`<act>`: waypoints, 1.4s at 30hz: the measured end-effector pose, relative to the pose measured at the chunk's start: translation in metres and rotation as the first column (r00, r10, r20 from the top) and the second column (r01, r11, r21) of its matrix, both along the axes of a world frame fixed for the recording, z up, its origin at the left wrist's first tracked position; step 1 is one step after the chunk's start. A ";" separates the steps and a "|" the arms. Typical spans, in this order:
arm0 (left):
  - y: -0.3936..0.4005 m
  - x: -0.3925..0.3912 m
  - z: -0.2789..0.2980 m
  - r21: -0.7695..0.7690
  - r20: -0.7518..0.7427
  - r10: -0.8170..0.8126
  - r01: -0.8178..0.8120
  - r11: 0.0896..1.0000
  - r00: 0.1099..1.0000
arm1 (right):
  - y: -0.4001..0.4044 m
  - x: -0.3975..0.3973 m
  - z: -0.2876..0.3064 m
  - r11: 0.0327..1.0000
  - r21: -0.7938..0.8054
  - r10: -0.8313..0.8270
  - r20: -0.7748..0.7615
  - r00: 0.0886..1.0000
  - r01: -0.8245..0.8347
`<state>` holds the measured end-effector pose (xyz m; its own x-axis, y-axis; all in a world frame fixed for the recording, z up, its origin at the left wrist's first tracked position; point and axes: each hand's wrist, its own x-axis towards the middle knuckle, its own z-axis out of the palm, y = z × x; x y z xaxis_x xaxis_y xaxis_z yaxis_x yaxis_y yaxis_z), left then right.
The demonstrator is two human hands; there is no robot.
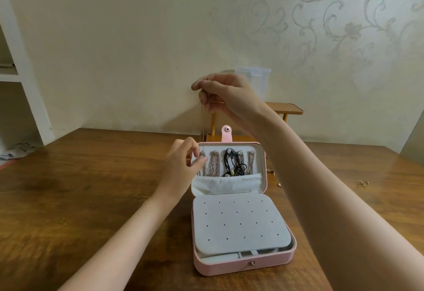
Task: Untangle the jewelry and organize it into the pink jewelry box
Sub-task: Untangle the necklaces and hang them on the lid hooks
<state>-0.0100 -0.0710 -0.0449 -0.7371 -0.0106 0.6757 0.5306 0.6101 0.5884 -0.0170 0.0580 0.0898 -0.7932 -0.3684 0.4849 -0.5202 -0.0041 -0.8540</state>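
Raising right hand [226,94] pinches chain [203,123]; left hand [183,164] steadies below.

You are in a home, probably a bedroom or living room. Behind the wooden table [91,187] rises a cream wall with silvery floral wallpaper [332,22]. Left of the table stand white built-in shelves [20,79]. At the table's far edge sits 1 small wooden stand [286,108].

No readable text, label, brand, number or sign appeared on anything in the head view.
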 end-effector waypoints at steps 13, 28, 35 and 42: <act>-0.017 0.004 0.008 -0.341 0.090 -0.163 0.184 0.922 0.982 | 0.012 0.004 -0.017 0.978 0.179 -0.103 -0.044 0.994 0.109; -0.017 0.005 0.011 -0.148 0.281 -0.214 0.262 0.954 0.936 | 0.037 -0.006 -0.024 0.890 0.235 -0.348 -0.202 0.915 0.391; -0.013 0.001 0.005 0.415 0.232 -0.459 0.339 0.844 0.858 | 0.039 -0.005 -0.026 0.340 0.830 -0.079 -0.444 0.893 0.443; -0.008 0.002 0.005 0.319 0.205 -0.436 0.361 0.876 0.877 | 0.045 -0.004 -0.048 0.265 0.896 -0.140 -0.329 0.934 0.356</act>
